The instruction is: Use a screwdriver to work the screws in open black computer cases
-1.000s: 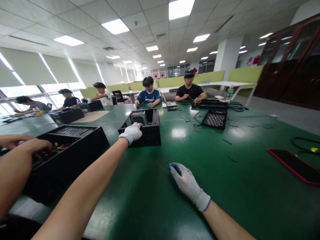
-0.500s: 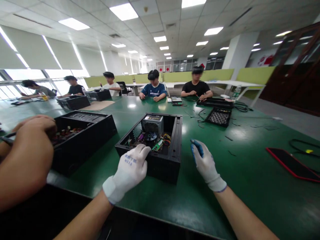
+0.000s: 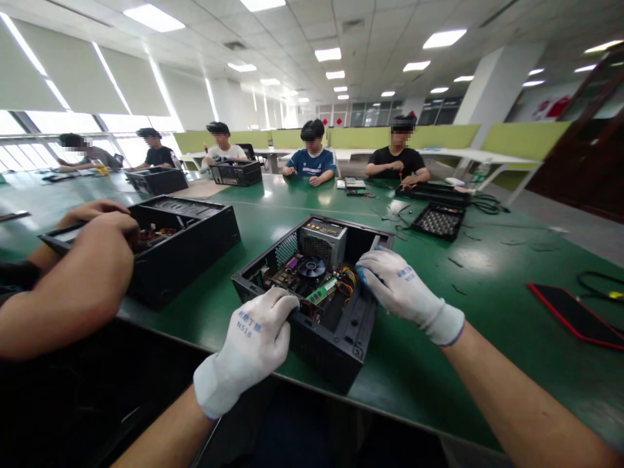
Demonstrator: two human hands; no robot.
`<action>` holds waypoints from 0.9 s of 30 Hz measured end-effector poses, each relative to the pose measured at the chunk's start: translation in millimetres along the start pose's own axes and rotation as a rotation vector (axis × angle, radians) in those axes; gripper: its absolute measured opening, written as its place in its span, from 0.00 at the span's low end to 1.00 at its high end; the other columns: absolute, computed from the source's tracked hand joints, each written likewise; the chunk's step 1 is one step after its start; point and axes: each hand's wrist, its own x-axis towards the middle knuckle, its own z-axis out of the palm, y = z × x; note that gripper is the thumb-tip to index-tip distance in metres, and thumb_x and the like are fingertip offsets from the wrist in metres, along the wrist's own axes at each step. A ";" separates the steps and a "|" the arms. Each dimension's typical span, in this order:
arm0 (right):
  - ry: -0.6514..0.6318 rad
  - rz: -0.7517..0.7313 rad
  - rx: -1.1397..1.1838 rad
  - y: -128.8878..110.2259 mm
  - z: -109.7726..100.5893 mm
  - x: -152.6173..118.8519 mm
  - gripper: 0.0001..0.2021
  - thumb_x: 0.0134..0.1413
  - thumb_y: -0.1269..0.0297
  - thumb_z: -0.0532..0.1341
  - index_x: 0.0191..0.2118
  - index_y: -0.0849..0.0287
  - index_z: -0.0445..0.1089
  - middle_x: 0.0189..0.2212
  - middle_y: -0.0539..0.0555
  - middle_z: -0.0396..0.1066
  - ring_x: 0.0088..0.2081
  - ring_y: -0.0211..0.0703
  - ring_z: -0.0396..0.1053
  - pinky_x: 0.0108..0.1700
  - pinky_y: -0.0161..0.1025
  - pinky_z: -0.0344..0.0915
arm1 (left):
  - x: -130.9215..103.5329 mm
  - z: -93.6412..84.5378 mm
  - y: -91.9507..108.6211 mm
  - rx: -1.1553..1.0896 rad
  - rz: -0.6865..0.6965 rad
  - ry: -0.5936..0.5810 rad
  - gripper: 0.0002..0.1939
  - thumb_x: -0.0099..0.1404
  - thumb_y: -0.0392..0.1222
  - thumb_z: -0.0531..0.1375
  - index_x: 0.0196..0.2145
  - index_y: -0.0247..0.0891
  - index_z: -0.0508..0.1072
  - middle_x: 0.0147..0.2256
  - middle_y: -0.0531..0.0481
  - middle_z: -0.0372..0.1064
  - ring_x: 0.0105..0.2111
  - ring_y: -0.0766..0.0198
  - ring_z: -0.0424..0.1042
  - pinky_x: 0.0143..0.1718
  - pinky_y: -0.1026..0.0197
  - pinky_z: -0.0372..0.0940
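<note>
An open black computer case (image 3: 336, 354) lies on the green table, turned at an angle. Inside it are a grey power supply (image 3: 322, 242), a round fan (image 3: 311, 266), a green memory stick (image 3: 322, 292) and coloured wires (image 3: 347, 281). My left hand (image 3: 258, 335), in a white glove, grips the case's near left edge, its fingertips hidden behind the rim. On the right side rail rests my right hand (image 3: 402, 286), gloved in white with blue fingertips, its fingers curled over the rail.
At the left, a person's bare arms (image 3: 97, 260) reach into another black case (image 3: 195, 253). Across the green table (image 3: 487, 351) sit several people. A black tray (image 3: 439, 221), cables (image 3: 487, 204) and a red-edged black mat (image 3: 575, 315) lie to the right.
My right hand has moved left from above the table onto the case's right rail. The case has turned and its near end sits closer to the table's front edge. The view has shifted.
</note>
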 end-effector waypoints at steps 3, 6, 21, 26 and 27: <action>-0.008 -0.013 0.008 -17.2 -6.4 -9.1 0.16 0.73 0.58 0.51 0.44 0.60 0.73 0.43 0.61 0.76 0.45 0.52 0.71 0.53 0.52 0.66 | -6.1 -2.9 -1.0 0.022 -0.006 0.006 0.17 0.63 0.29 0.54 0.47 0.40 0.72 0.45 0.46 0.72 0.41 0.55 0.75 0.42 0.55 0.70; -0.028 0.004 -0.009 -33.1 -10.9 -17.8 0.14 0.72 0.58 0.52 0.43 0.60 0.72 0.41 0.61 0.74 0.44 0.52 0.69 0.50 0.51 0.65 | -11.4 -6.3 -3.5 0.032 0.005 0.009 0.17 0.62 0.28 0.53 0.46 0.40 0.72 0.43 0.46 0.72 0.40 0.55 0.74 0.41 0.55 0.69; -0.174 0.038 -0.133 -85.2 -29.8 -33.7 0.17 0.72 0.55 0.52 0.34 0.58 0.69 0.33 0.58 0.70 0.37 0.50 0.64 0.42 0.48 0.58 | -4.2 -17.5 -32.9 -0.081 -0.001 -0.027 0.18 0.52 0.26 0.51 0.36 0.40 0.72 0.37 0.48 0.71 0.36 0.57 0.71 0.37 0.57 0.65; -0.146 0.050 -0.177 -111.2 -29.3 -46.1 0.15 0.70 0.54 0.55 0.37 0.58 0.70 0.34 0.58 0.70 0.38 0.52 0.64 0.43 0.50 0.59 | 15.6 -21.5 -53.5 -0.172 0.085 -0.107 0.12 0.52 0.26 0.52 0.29 0.40 0.70 0.35 0.48 0.71 0.35 0.59 0.70 0.37 0.59 0.65; -0.143 0.056 -0.183 -115.4 -28.7 -48.9 0.15 0.69 0.52 0.56 0.39 0.58 0.71 0.35 0.59 0.70 0.38 0.53 0.65 0.43 0.51 0.59 | 19.3 -22.1 -56.7 -0.194 0.103 -0.128 0.12 0.52 0.26 0.52 0.29 0.40 0.69 0.35 0.48 0.71 0.35 0.59 0.70 0.38 0.59 0.65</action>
